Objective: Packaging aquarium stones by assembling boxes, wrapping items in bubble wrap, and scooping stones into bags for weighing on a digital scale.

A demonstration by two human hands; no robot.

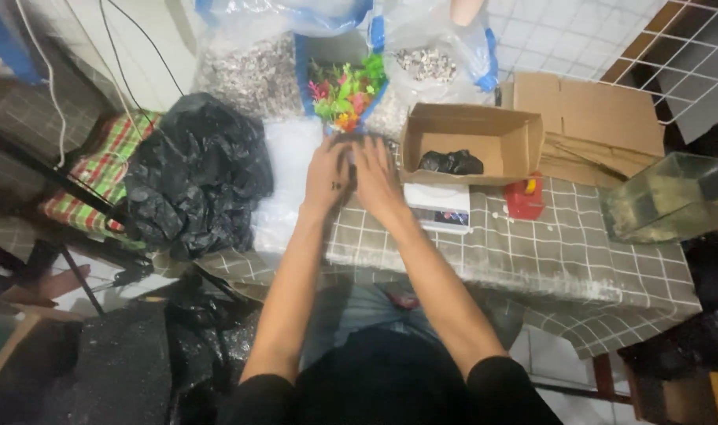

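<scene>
1. The left hand [328,175] and right hand [377,179] lie side by side on the table [532,252], fingers pressed together over something dark (too blurry to tell what).
2. Bright plastic plants [345,90] sit just behind.
3. A box [473,142] stands on a scale [437,208] on the right.

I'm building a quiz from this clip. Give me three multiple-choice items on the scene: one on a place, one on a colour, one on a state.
1. Where does the small black bag lie?
A. inside the open cardboard box
B. on the white scale
C. on the floor

2. What colour is the small object right of the scale?
A. blue
B. red
C. white

3. How are the left hand and right hand placed?
A. far apart
B. one is out of view
C. side by side on the checked tablecloth

Answers: 1 A, it shows within the box walls. 2 B, it is plainly red. 3 C, both hands rest next to each other at the table's middle.
</scene>
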